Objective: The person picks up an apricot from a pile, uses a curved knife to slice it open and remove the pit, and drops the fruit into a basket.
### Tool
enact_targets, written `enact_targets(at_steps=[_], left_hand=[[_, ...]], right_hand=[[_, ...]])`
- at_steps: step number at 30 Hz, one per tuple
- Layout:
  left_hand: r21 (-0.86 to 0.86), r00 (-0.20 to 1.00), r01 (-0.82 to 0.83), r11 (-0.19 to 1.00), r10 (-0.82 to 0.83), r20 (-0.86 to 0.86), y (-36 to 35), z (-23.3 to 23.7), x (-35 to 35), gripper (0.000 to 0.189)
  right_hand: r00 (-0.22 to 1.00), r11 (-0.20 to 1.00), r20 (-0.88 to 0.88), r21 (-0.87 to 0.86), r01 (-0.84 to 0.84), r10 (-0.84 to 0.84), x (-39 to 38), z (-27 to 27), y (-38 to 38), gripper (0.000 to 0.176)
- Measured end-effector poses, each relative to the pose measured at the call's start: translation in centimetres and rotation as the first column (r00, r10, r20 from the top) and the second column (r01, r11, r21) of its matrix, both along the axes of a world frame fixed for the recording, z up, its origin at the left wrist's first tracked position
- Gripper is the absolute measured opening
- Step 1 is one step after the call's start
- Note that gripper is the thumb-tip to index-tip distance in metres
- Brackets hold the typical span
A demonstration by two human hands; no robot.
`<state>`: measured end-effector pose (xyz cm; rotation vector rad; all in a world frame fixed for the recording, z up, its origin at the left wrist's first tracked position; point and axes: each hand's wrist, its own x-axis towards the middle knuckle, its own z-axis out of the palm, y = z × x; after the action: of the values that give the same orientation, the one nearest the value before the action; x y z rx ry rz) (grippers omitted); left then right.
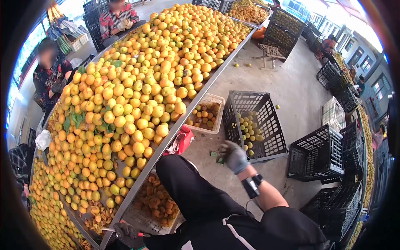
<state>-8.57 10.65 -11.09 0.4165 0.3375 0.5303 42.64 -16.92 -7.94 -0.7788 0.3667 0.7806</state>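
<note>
My left hand (126, 235), in a dark glove, is closed around a small knife (144, 234) with a red handle, its blade pointing left by the table's metal edge. Over the near left side of a black plastic crate (270, 125), my right hand (234, 157) wears a grey glove with dark fingertips. Its fingers are slightly blurred but look apart, and I see nothing in them. Inside that crate lie several greenish-yellow round fruits (249, 127). A large heap of yellow-orange round fruit (137, 87) covers the sloping table (216, 79) to my left.
Under the table edge stand a pale crate (215, 130) of fruit and another container with orange scraps (158, 204). A red bag (182, 141) hangs beside my knee. More black crates (318, 152) line the right. Across the table sit people (118, 21). A wooden stool (271, 53) stands farther back.
</note>
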Motion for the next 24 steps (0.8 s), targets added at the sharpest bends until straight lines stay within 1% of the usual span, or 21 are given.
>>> enact_targets(at_steps=[1,2,3,4,5,6,7,8,9,10,11,12,13,15,16,17,18,19,20,21,24], left_hand=[[0.05,0.928,0.151,0.987,-0.159,0.337,0.1,1.2,1.3,0.041],[0.145,0.724,0.271,0.952,-0.3,0.62,0.0,2.1,1.9,0.045],[0.149,0.728,0.266,0.952,-0.3,0.616,-0.4,2.5,1.5,0.045],[0.14,0.83,0.137,0.981,-0.191,0.524,-0.8,2.8,1.1,0.039],[0.146,0.904,0.003,0.989,-0.065,0.423,-1.2,3.0,0.4,0.033],[0.167,0.945,-0.132,0.977,0.073,0.318,-1.6,3.1,-0.2,0.029],[0.201,0.951,-0.264,0.943,0.221,0.215,-2.0,3.2,-0.7,0.025],[0.246,0.922,-0.387,0.888,0.371,0.11,-2.5,3.3,-1.3,0.024],[0.25,0.914,-0.405,0.88,0.39,0.11,-2.9,3.6,-1.3,0.024],[0.276,0.917,-0.397,0.875,0.386,0.096,-3.2,4.1,-1.3,0.023],[0.304,0.917,-0.396,0.866,0.392,0.077,-3.6,4.6,-1.4,0.023],[0.333,0.912,-0.4,0.854,0.406,0.057,-3.9,5.3,-1.5,0.023],[0.365,0.902,-0.413,0.835,0.429,0.039,-4.3,6.0,-1.5,0.023],[0.438,0.856,-0.465,0.769,0.517,0.0,-5.3,6.9,-1.9,0.024],[0.473,0.822,-0.494,0.729,0.569,-0.019,-6.0,7.1,-2.2,0.025],[0.309,0.833,-0.535,0.787,0.552,0.039,-6.9,6.9,-2.5,0.023],[0.133,0.84,-0.542,0.83,0.53,0.115,-7.3,6.2,-2.6,0.021],[0.054,0.837,-0.545,0.837,0.54,0.09,-7.5,5.2,-3.3,0.02],[-0.032,0.84,-0.538,0.843,0.538,0.069,-7.8,4.5,-3.8,0.019],[-0.036,0.817,-0.571,0.82,0.572,0.073,-8.1,4.5,-3.8,0.019],[-0.033,0.832,-0.544,0.838,0.544,0.106,-7.4,5.1,-2.7,0.016]], right_hand=[[0.991,0.998,0.121,0.003,-0.055,0.054,-0.9,-1.7,2.4,0.012],[0.968,0.99,0.206,-0.02,-0.14,0.141,-3.0,0.7,5.4,0.022],[0.949,0.979,0.242,-0.024,-0.205,0.204,-4.3,0.5,9.0,0.028],[0.759,0.945,0.568,-0.256,-0.206,0.319,-7.2,4.0,12.4,0.025],[0.6,0.926,0.72,-0.168,-0.338,0.349,-8.4,1.6,16.1,0.024],[0.679,0.821,0.526,-0.068,-0.567,0.512,-10.0,5.3,19.0,0.024],[0.594,0.725,0.513,-0.084,-0.684,0.62,-11.9,5.6,22.3,0.025],[0.435,0.671,0.708,-0.075,-0.737,0.556,-13.8,5.6,25.4,0.026],[0.205,0.601,0.709,-0.368,-0.71,0.675,-15.4,7.2,27.6,0.024],[0.034,0.629,0.797,-0.449,-0.634,0.603,-16.5,8.6,29.0,0.029],[0.018,0.608,0.799,-0.443,-0.659,0.601,-17.1,8.4,30.6,0.029],[-0.338,0.661,0.765,-0.644,-0.386,0.548,-17.7,7.5,32.5,0.032],[-0.645,0.732,0.587,-0.679,-0.062,0.49,-18.4,6.5,34.7,0.035],[-0.672,0.606,0.456,-0.795,-0.013,0.584,-18.4,4.3,37.1,0.038],[-0.75,0.571,0.349,-0.82,0.047,0.562,-18.1,4.0,36.9,0.036],[-0.765,0.374,0.249,-0.927,-0.011,0.594,-17.6,4.7,36.4,0.037],[-0.842,0.263,0.075,-0.961,0.081,0.535,-16.8,3.7,36.2,0.039],[-0.875,0.131,-0.115,-0.971,0.198,0.471,-16.4,5.8,36.3,0.036],[-0.88,0.231,0.01,-0.966,0.114,0.476,-15.8,5.6,36.5,0.034],[-0.869,0.324,0.133,-0.945,0.033,0.476,-15.4,5.5,36.9,0.032],[-0.779,0.468,0.237,-0.88,0.081,0.581,-16.6,7.2,39.6,0.035]])
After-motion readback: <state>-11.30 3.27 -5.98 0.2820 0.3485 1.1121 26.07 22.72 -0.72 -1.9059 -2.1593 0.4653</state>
